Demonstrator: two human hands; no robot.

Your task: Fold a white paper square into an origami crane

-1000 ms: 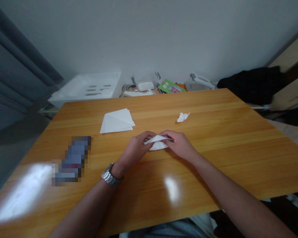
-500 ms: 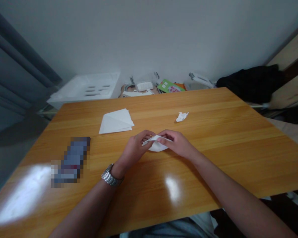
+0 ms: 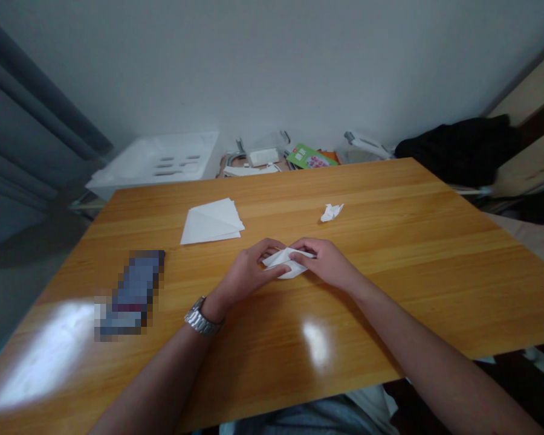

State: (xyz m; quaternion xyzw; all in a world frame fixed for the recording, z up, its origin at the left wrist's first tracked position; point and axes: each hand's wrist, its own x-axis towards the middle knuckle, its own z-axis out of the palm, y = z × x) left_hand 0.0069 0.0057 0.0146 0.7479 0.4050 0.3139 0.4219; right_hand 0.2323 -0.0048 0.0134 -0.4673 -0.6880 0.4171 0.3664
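Between my two hands, just above the wooden table (image 3: 272, 338), is a small folded white paper (image 3: 278, 258). My left hand (image 3: 249, 269), with a metal watch (image 3: 204, 316) on its wrist, grips the paper's left side, its thumb stretched along the near edge. On the right side, my right hand (image 3: 324, 261) pinches the same paper, thumb on top and fingers behind. The fingertips behind the paper are partly hidden. Beyond my left hand lies a small stack of white paper sheets (image 3: 213, 222). A crumpled or folded paper piece (image 3: 332, 212) sits beyond my right hand.
A phone-like object (image 3: 136, 293), blurred by pixelation, lies on the table's left. Behind the far edge are a white foam tray (image 3: 176, 158), a green booklet (image 3: 310, 156) and assorted items. Black cloth (image 3: 457, 151) is heaped at the right; a grey curtain (image 3: 22, 115) hangs left.
My left thumb has slid down and right to the paper's near edge. More of the paper's folded upper face shows now. My right hand has barely moved.
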